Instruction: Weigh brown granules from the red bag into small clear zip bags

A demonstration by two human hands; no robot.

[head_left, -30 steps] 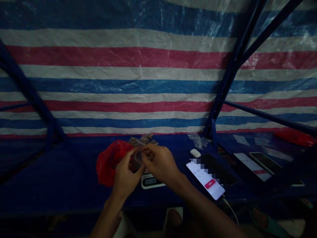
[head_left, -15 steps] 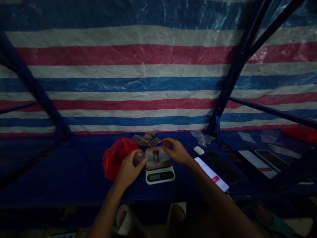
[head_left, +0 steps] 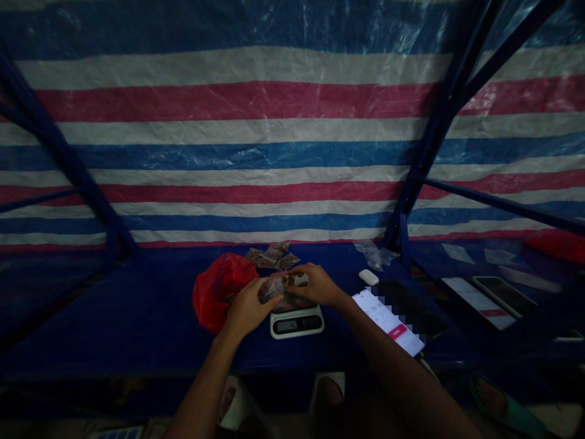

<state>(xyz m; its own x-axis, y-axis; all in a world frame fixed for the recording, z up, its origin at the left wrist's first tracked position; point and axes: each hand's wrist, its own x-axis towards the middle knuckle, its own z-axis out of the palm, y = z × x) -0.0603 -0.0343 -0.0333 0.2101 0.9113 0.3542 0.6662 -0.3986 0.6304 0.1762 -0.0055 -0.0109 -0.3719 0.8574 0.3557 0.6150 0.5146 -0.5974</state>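
A digital kitchen scale (head_left: pixel 298 324) stands on the blue surface, its metal plate partly hidden by my hands. My left hand (head_left: pixel 250 306) is closed on a small clear plastic bag (head_left: pixel 270 288), held over the plate's left side. From the right, my right hand (head_left: pixel 315 285) reaches over the plate, thumb and fingers around a little clump of brass-coloured pieces (head_left: pixel 287 280); their exact kind is too small and dark to tell. A red plastic bag (head_left: pixel 212 292) lies open left of the scale, with some brownish pieces showing inside. Behind the scale lie several filled clear bags (head_left: pixel 274 255).
Right of the scale are a lit phone (head_left: pixel 388 323), a white earbud case (head_left: pixel 368 277) and crumpled clear bags (head_left: pixel 371 253). More phones (head_left: pixel 478 303) lie farther right. Blue metal posts (head_left: pixel 411 183) and a striped tarp (head_left: pixel 256 134) stand behind the blue table (head_left: pixel 114 323).
My left hand has brought the plastic bag rightward over the scale plate. My right hand has moved down and left onto the brass-coloured pieces, which now sit between its fingers near the bag.
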